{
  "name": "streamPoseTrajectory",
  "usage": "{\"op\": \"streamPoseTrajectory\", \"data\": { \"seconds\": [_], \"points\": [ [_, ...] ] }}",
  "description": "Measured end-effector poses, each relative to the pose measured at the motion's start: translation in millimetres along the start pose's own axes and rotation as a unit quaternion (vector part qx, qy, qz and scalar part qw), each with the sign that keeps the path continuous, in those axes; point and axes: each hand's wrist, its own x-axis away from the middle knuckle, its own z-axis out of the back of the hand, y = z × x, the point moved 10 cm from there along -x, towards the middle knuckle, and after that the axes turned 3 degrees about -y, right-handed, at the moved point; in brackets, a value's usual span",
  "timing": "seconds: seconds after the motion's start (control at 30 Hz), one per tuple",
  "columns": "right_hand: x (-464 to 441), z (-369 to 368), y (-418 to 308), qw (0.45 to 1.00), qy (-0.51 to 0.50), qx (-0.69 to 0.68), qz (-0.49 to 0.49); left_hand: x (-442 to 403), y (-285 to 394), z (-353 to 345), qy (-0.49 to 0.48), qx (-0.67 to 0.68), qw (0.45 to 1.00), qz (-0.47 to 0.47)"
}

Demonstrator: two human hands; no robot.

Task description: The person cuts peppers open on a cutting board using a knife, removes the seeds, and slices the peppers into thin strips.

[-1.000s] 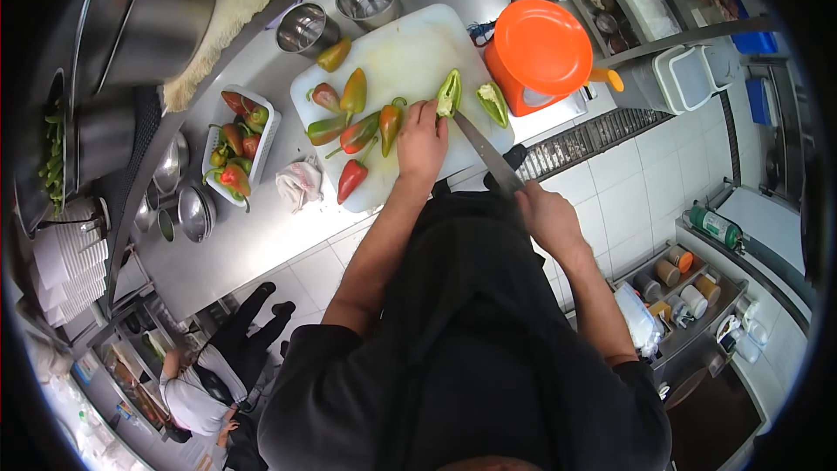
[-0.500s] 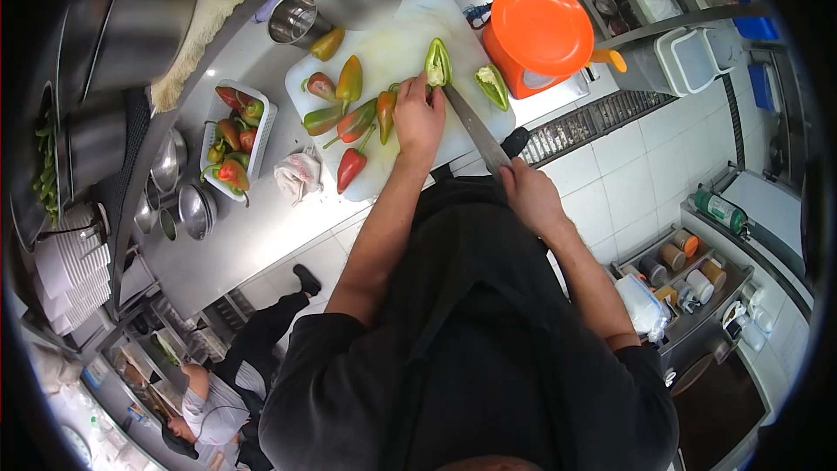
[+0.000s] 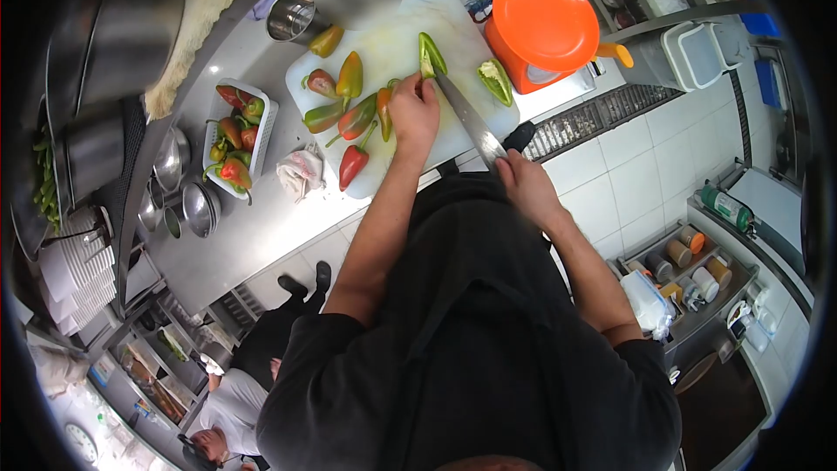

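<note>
My left hand (image 3: pixel 413 113) is closed on the stem end of a green pepper half (image 3: pixel 432 56) on the white cutting board (image 3: pixel 458 13). In my right hand (image 3: pixel 527 187) is a large kitchen knife (image 3: pixel 471 119), gripped by the handle. Its blade points up and left, with the tip by the pepper half, close to my left fingertips. Another cut green pepper half (image 3: pixel 495 82) lies to the right, its pale core showing. Left of my left hand are several whole peppers, among them a red one (image 3: pixel 354 166) and a yellow-green one (image 3: pixel 350 77).
A white basket (image 3: pixel 272 113) of peppers and a crumpled cloth (image 3: pixel 301 173) sit on the steel counter left of the board. A metal container (image 3: pixel 293 17) stands behind; an orange appliance (image 3: pixel 542 30) is at the right. A co-worker (image 3: pixel 231 410) stands at lower left.
The pepper half has turned and shifted slightly left in my left hand, and the knife has moved left with it. The co-worker at lower left has changed position.
</note>
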Motion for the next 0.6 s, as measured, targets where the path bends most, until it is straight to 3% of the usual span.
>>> {"op": "streamPoseTrajectory", "data": {
  "seconds": [0.23,0.43,0.6],
  "points": [
    [-8.6,-8.7,5.1,0.996,-0.055,-0.053,-0.043,1.1,-15.2,-9.8,-0.056,0.121,0.983,0.127],
    [-14.7,-11.4,10.8,0.992,-0.062,-0.105,-0.019,1.1,-7.6,-6.5,-0.055,0.163,0.971,0.166],
    [-17.4,-21.6,20.0,0.977,-0.100,-0.182,-0.055,1.6,-11.7,-11.2,-0.063,0.205,0.956,0.202]
  ]
}}
